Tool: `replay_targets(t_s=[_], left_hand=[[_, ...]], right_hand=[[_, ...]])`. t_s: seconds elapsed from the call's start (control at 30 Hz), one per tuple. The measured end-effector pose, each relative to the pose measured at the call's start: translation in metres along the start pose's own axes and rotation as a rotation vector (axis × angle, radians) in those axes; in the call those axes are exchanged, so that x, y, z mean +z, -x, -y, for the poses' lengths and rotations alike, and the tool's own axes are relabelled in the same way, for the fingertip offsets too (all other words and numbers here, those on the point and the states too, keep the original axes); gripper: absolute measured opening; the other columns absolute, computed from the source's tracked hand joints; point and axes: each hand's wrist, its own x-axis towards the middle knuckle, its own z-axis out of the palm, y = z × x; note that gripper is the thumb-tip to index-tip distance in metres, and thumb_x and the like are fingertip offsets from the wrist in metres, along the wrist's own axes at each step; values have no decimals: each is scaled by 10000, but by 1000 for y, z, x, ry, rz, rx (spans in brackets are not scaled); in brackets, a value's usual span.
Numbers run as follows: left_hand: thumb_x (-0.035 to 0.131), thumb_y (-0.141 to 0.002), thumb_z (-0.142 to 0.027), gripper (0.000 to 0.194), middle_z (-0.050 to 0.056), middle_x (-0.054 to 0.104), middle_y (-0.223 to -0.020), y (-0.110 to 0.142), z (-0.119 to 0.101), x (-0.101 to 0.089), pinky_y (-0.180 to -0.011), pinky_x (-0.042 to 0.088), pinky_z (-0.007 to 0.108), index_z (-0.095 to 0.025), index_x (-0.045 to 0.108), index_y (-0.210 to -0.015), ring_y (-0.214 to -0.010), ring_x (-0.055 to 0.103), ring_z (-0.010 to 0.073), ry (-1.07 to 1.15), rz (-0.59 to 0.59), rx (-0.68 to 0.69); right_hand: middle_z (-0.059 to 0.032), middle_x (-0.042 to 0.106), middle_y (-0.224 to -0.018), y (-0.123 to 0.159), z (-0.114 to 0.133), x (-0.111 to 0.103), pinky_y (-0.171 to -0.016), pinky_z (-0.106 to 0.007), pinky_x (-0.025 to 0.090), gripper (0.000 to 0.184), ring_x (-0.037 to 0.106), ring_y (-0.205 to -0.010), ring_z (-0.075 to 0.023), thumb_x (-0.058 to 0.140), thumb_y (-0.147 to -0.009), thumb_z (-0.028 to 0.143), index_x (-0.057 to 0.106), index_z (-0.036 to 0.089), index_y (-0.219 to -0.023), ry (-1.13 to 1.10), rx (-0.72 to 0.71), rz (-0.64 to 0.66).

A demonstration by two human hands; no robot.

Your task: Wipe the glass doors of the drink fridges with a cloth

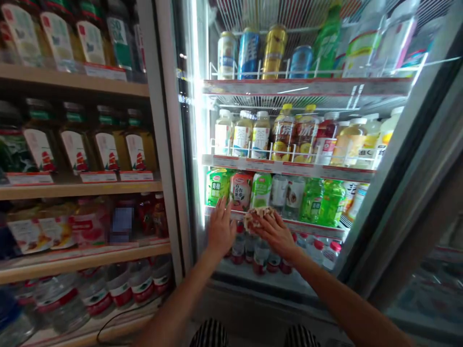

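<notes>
An open drinks cooler stands in front of me. My left hand (220, 227) reaches in with fingers stretched out, touching the front rail of the third shelf (311, 226) below a green bottle (217, 187) and a red-labelled bottle (240, 191). My right hand (275, 233) presses a crumpled cloth (255, 217) against the same rail, fingers curled over it. Just beneath both hands stand small water bottles with red caps (260, 250).
Upper cooler shelves carry cans (249, 53) and tea bottles (260, 135). The cooler's glass door (408, 159) swings open on the right. Wooden shelves (79, 190) with dark bottles, packets and large water bottles fill the left. My striped trousers show at the bottom.
</notes>
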Motion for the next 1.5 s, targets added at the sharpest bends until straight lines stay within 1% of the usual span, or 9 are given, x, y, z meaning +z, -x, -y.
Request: replay_targets(t_s=[0.2,0.43,0.5,0.67,0.87,0.93,1.1,1.33,1.5], left_hand=[[439,-803,-163,586,124,240,-1454,9,-29,19,-1075,250,498,-180,262,-1361,-1356,171,258,18,-10,22],[429,-803,-151,579,115,281,-1440,20,-57,33,-1061,278,488,-190,273,-1358,-1350,195,253,34,35,112],[424,-802,-146,557,111,308,-1428,21,-66,37,-1066,273,477,-179,304,-1345,-1350,198,248,42,39,154],[426,-800,-142,538,114,330,-1416,22,-89,48,-1070,269,465,-158,330,-1330,-1348,205,242,77,35,195],[416,-802,-144,511,113,324,-1419,28,-97,54,-1071,267,465,-149,361,-1311,-1354,183,247,89,94,198],[415,-802,-144,510,111,322,-1421,27,-99,54,-1076,259,466,-153,361,-1309,-1355,182,243,90,98,208],[419,-801,-141,523,117,301,-1430,20,-107,55,-1080,243,466,-141,343,-1319,-1359,162,245,76,81,216],[428,-797,-135,488,135,325,-1415,29,-101,54,-1070,262,461,-111,396,-1283,-1354,178,253,48,90,211],[428,-798,-141,487,131,315,-1420,35,-100,55,-1072,252,466,-116,395,-1284,-1356,172,255,50,91,200]], right_hand=[[-29,385,-1398,-5,-62,-38,-1068,-540,243,412,244,-1336,-252,488,-812,196,516,311,-1207,188,390,-237],[4,515,-1294,88,-27,-27,-1065,-486,311,354,476,-1175,-211,501,-793,175,595,356,-1082,108,150,40],[-4,474,-1332,91,-41,-34,-1061,-500,310,337,450,-1204,-222,506,-794,178,603,346,-1069,128,194,1],[-31,246,-1466,82,-86,-55,-1018,-582,315,495,244,-1331,-310,508,-779,133,487,330,-1232,260,444,-302],[-30,223,-1469,154,-57,-46,-1023,-574,325,619,233,-1333,-303,485,-775,91,367,366,-1316,250,460,-118],[-30,225,-1470,153,-68,-52,-1030,-578,308,605,235,-1334,-302,483,-782,93,373,359,-1314,266,461,-142],[-44,195,-1482,118,-119,-72,-1023,-577,305,518,239,-1332,-302,432,-819,121,406,298,-1305,306,603,-394],[-78,309,-1434,174,-55,-46,-997,-543,350,486,251,-1329,-288,418,-809,86,468,265,-1258,275,548,-229],[-78,302,-1440,135,-67,-50,-1044,-537,276,412,248,-1331,-285,477,-810,135,530,255,-1200,306,513,-195]])
